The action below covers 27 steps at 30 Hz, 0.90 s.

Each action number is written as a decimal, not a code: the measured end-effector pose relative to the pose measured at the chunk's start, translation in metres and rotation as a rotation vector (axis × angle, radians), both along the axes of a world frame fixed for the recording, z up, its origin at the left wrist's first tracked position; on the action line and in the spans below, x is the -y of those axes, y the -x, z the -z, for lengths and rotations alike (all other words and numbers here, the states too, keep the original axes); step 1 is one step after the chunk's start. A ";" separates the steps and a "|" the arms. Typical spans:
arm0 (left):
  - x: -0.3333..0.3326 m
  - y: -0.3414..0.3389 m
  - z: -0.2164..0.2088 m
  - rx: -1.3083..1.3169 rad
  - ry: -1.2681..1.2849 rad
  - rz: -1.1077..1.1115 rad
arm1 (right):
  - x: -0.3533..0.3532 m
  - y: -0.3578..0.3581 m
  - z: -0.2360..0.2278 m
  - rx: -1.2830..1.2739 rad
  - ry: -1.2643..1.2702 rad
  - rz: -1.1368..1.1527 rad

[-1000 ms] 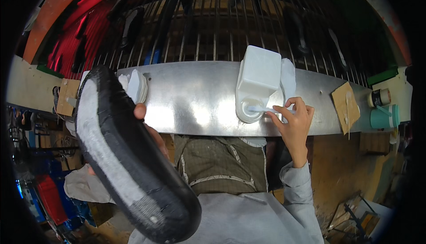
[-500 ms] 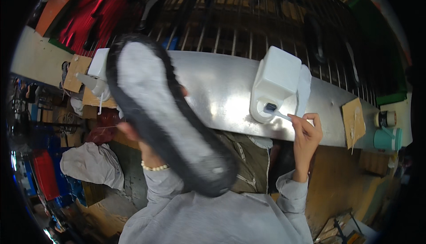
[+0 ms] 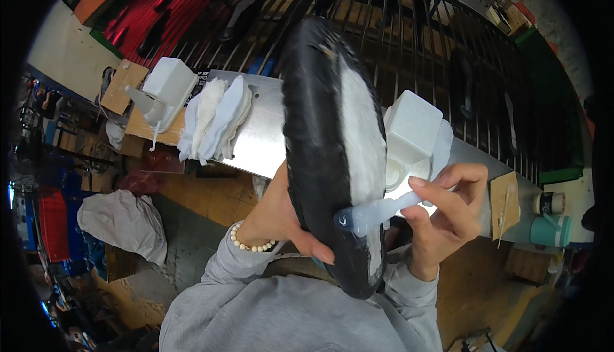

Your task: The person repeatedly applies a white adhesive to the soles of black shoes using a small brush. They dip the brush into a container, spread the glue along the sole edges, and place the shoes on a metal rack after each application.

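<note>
Head view — left fingers [image 3: 314, 246] grip the shoe [image 3: 313, 128], right fingers [image 3: 449, 202] pinch the brush [image 3: 380, 212], by the worktop's [image 3: 267, 112] near edge — brushing looks underway, unfinished.

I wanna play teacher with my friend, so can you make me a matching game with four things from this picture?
Things:
1. Beads
2. Brush
3. Shoe
4. Card

Where or what colour:
A. Held in the right grip
B. Brown, at the right part of the bench
C. Around the left wrist
D. Held up in the left grip, black with a white strip

Right pairs:
1-C, 2-A, 3-D, 4-B
</note>
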<state>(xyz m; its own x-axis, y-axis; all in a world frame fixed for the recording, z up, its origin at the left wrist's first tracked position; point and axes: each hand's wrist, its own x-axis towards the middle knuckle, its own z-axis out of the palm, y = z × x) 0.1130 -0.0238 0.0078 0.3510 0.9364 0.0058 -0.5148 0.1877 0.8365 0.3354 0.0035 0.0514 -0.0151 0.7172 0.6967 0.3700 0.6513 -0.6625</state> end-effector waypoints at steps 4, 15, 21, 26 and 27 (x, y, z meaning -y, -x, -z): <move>0.001 -0.003 -0.010 -0.081 0.004 0.084 | -0.007 -0.001 -0.011 0.034 -0.062 0.056; 0.000 -0.009 -0.011 -0.386 -0.320 0.000 | -0.014 -0.010 -0.025 0.081 -0.153 0.172; -0.006 -0.009 -0.020 -0.565 -0.672 -0.086 | -0.017 -0.020 -0.034 0.088 -0.212 0.220; -0.005 -0.010 -0.021 -0.598 -0.766 -0.081 | -0.019 -0.024 -0.039 0.084 -0.193 0.263; -0.005 -0.012 -0.019 -0.582 -0.778 -0.100 | -0.020 -0.025 -0.039 0.068 -0.190 0.263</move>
